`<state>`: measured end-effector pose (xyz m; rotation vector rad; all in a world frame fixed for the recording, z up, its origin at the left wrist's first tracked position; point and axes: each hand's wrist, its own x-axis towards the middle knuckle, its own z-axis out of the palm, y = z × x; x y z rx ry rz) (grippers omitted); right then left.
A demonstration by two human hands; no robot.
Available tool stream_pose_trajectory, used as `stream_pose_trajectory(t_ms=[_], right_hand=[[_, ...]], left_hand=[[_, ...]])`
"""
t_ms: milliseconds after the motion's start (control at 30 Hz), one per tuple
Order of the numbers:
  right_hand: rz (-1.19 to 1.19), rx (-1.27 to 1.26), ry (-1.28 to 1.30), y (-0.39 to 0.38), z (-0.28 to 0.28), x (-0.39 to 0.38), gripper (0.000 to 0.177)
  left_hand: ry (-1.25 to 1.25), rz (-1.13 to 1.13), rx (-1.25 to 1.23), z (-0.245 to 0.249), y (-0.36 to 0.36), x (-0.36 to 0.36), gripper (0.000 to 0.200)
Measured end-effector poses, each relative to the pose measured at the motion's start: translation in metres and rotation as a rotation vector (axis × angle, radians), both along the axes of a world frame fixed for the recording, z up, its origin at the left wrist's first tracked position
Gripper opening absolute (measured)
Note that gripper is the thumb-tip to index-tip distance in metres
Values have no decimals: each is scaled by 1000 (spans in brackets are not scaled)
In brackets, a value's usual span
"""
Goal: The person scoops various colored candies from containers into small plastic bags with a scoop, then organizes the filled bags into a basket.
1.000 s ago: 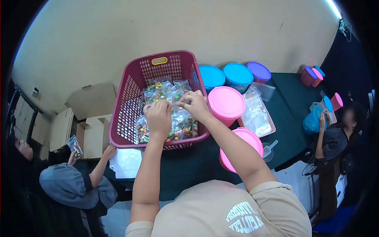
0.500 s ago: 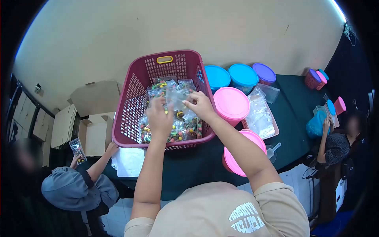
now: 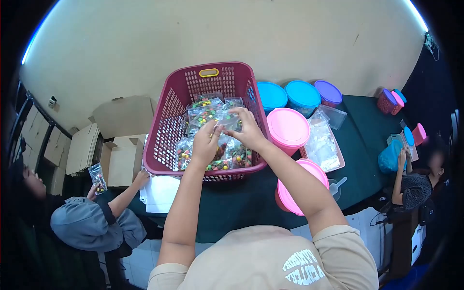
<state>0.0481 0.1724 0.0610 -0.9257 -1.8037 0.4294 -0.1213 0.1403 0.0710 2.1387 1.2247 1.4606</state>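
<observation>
Bag in hand: a small clear bag (image 3: 227, 122) of coloured sweets, held up just above the pile in the basket.
Left hand: the left hand (image 3: 204, 145) pinches the bag's top edge, thumb against fingers.
Right hand: the right hand (image 3: 250, 131) is pinched on the same edge, close beside the left hand; whether the seal is closed cannot be told.
Basket: a maroon basket (image 3: 166, 121) on the desk, directly under both hands.
Done so far: by the look of it, a good deal; many filled bags (image 3: 203, 112) already lie heaped in the basket.
Left to do: seemingly plenty; a stack of empty bags (image 3: 321, 142) sits on a tray just to the right.
Tubs: two pink tubs (image 3: 288, 128) near the basket's right side, two blue tubs (image 3: 271, 95) and a purple tub (image 3: 328, 92) behind them, all lidded.
Desk: dark cloth-covered desk (image 3: 241, 208) carrying everything.
Others: a co-worker's hand (image 3: 93, 191) at the left holds another bag; a second person sits at the far right.
</observation>
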Motion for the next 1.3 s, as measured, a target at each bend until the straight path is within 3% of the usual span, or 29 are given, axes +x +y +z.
stream_pose_trajectory(t_ms=[67,167,267,500,800,867,900,933,967,1000,1067,1100,1133,1200,1233,1300], right_hand=[[14,26,-157,3,-6,2,40],[97,-177,-177,4,3,7,25],[70,-159,-73,0,3,7,17],[95,-177,72,-4,12,14,19],[85,-220,197,13,-11,15,19],[84,-205,207,17,-15,18,21],[15,-139,178,15,-13,20,23],[-31,-61,151,16,-11,20,25],[-66,68,271,23,-22,15,27],[55,-260,447,19,-18,18,27],[254,-413,494,10,-11,21,20],[297,-449,441,20,-19,22,17],[414,-562,403,18,-17,20,23],[496,-629,131,9,-14,16,36],[515,-750,128,-5,-2,10,49],[517,-705,91,3,-5,13,49]], left_hand=[[-70,18,-75,8,-8,1,25],[-153,67,-129,8,-9,2,27],[-174,125,-98,8,-8,-1,28],[-95,270,1,16,-14,4,30],[-82,260,23,12,-12,4,29],[-129,194,-58,4,-6,4,26],[-129,145,-213,1,-3,5,31],[-122,-2,-278,-6,-1,6,28],[-26,-42,-340,-19,5,7,34],[-16,-99,-407,-11,-3,10,36],[105,34,-145,-12,1,6,30],[-25,83,-219,-4,-3,4,27],[-31,110,-215,-4,-2,0,27],[-312,290,-161,-6,1,0,27],[-209,337,-171,-8,2,-4,35],[-262,297,-251,-12,6,-5,43]])
